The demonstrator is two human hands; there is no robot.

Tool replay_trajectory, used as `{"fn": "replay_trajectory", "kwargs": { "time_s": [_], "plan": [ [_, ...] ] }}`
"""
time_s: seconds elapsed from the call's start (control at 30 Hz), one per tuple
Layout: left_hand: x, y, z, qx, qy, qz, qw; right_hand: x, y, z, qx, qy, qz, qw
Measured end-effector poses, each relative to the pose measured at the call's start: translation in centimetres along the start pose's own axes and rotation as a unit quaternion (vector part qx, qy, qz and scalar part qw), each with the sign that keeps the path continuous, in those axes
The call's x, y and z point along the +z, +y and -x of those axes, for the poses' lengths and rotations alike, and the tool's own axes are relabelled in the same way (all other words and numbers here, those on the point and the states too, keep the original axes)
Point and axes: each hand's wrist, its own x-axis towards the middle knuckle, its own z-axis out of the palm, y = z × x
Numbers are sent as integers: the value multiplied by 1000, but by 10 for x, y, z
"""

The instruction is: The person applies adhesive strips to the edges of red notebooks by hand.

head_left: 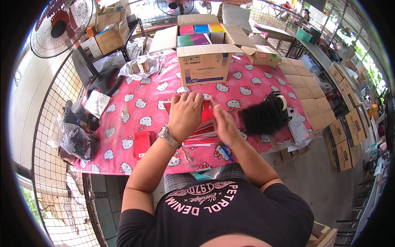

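A red-covered notebook [206, 115] is between my hands above the near middle of the table. My left hand [185, 113] is closed over its left and far side, fingers curled. Along its right edge lies my right hand [224, 123], gripping it from the side and slightly blurred. Below them is a stack of red-edged sheets [201, 138], with a row of small holes along the near edge. Left of my left wrist rests another red booklet pile [142, 145]. A thin blue tool [226, 153] sits by the right forearm. My hands hide much of the notebook.
A carton [203, 68] holding several coloured notebooks stands at the far middle. To the right are a dense black bristly bundle [259, 118] and a tape roll [282, 102]. A standing fan [59, 29] and a plastic bag [78, 142] are at left. The tablecloth [113, 142] is pink.
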Motion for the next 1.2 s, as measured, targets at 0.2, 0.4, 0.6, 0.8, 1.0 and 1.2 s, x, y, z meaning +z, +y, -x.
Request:
{"fn": "replay_trajectory", "kwargs": {
  "time_s": [0.2,0.4,0.6,0.8,1.0,1.2],
  "plan": [
    [-8,-3,0,66,16,54,996,-55,-17,-34,-170,-45,168,970],
    [-10,-1,2,58,18,68,996,-54,-28,-39,-199,-50,154,967],
    [-9,1,2,45,21,57,997,-54,-20,-32,-129,-84,99,983],
    [-7,1,2,38,16,58,997,-56,-31,-30,-177,-105,155,966],
    [-8,5,1,33,25,76,996,-65,-23,-44,92,-189,19,977],
    [-10,15,2,46,18,52,997,-60,-53,-31,-32,-120,167,978]
  ]
}}
